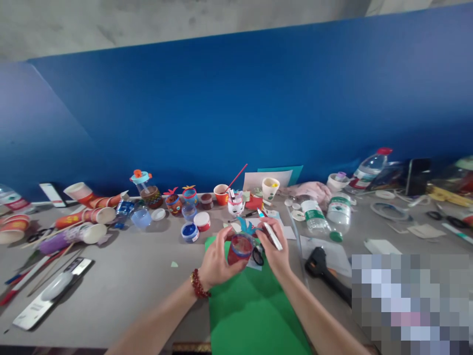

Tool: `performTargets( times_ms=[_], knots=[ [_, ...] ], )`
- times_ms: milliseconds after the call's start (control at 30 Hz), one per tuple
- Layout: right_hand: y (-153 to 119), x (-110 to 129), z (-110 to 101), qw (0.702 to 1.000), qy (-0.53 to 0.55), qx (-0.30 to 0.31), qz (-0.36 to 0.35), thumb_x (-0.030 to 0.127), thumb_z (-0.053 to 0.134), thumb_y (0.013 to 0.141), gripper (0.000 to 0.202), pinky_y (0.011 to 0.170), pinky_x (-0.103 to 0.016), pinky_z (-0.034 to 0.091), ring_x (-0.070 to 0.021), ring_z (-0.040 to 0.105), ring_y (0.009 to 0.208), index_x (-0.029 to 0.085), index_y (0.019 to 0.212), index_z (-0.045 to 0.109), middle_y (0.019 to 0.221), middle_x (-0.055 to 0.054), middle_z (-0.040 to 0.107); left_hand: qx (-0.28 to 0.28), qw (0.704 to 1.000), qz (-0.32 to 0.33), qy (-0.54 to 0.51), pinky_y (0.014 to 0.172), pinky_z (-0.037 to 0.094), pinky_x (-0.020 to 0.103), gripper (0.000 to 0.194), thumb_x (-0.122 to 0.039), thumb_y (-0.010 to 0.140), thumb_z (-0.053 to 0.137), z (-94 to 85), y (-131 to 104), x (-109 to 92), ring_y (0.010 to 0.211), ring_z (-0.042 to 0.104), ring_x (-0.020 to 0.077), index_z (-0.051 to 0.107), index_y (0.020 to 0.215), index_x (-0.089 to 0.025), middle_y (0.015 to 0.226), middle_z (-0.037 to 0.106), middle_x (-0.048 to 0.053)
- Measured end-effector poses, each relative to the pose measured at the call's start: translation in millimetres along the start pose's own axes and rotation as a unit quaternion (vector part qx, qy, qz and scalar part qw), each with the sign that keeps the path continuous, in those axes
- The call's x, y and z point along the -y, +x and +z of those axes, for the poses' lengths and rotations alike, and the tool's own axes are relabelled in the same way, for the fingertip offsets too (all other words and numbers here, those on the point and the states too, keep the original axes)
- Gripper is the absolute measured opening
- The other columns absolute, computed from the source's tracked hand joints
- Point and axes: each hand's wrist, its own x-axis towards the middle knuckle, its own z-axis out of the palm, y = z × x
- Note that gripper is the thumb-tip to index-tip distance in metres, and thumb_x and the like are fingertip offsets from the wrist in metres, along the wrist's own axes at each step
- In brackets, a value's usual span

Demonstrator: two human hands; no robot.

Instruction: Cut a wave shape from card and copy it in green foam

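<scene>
My left hand (218, 261), with a red beaded bracelet at the wrist, is wrapped round a small see-through cup (239, 250) painted red, with a blue rim. Blue paper leaves (247, 226) stick up from the cup's far side. My right hand (275, 254) grips a white marker-like stick (273, 235), and its fingertips are close to the leaves; whether they touch is unclear. Both hands are above a green sheet (254, 305). Black-handled scissors (257, 255) lie partly hidden between the hands.
Decorated small cups (190, 195), paint jars (189, 231) and a paper cup with a red stick (220, 194) stand behind. A black glue gun (321, 268) and plastic bottles (314, 216) lie to the right. Paper-cup tubes (84, 217) and brushes are on the left. A blue partition (221, 113) rises behind.
</scene>
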Motion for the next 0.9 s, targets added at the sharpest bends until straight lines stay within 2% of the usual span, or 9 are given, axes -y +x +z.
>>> performTargets(
  times_ms=[133, 300, 567, 900],
  knots=[
    [0.7, 0.4, 0.8, 1.0, -0.014, 0.002, -0.002, 0.023, 0.063, 0.077, 0.021, 0.063, -0.025, 0.047, -0.0136, 0.054, 0.068, 0.023, 0.096, 0.054, 0.084, 0.0, 0.056, 0.014, 0.997, 0.044, 0.061, 0.094, 0.048, 0.044, 0.08, -0.035, 0.072, 0.07, -0.3, -0.4, 0.4, 0.112, 0.056, 0.0269, 0.025, 0.136, -0.016, 0.127, 0.05, 0.017],
    [0.5, -3.0, 0.1, 1.0, -0.017, 0.01, -0.017, 0.024, 0.062, 0.077, 0.02, 0.067, -0.028, 0.048, -0.0158, 0.057, 0.075, 0.024, 0.095, 0.053, 0.095, -0.003, 0.059, 0.021, 0.997, 0.033, 0.067, 0.095, 0.049, 0.042, 0.084, -0.037, 0.072, 0.07, -0.7, -0.2, 0.8, 0.113, 0.055, 0.0254, 0.021, 0.136, -0.016, 0.128, 0.048, 0.016],
    [-0.7, -4.9, 0.3, 0.999, -0.003, 0.024, -0.028, 0.022, 0.062, 0.078, 0.021, 0.074, -0.031, 0.048, -0.0178, 0.06, 0.084, 0.024, 0.098, 0.054, 0.094, -0.002, 0.061, 0.033, 0.998, 0.021, 0.058, 0.096, 0.048, 0.043, 0.084, -0.035, 0.071, 0.07, -3.0, 0.1, 1.4, 0.114, 0.055, 0.0264, 0.02, 0.137, -0.016, 0.13, 0.048, 0.016],
    [-4.3, -4.6, 4.8, 0.998, 0.022, 0.031, 0.051, 0.026, 0.06, 0.08, 0.022, 0.079, -0.034, 0.048, -0.0217, 0.06, 0.09, 0.023, 0.101, 0.057, 0.093, -0.004, 0.066, 0.032, 0.997, 0.029, 0.061, 0.096, 0.049, 0.042, 0.083, -0.034, 0.071, 0.07, -3.9, 0.8, -1.9, 0.115, 0.055, 0.0251, 0.022, 0.136, -0.016, 0.127, 0.051, 0.016]
  ],
)
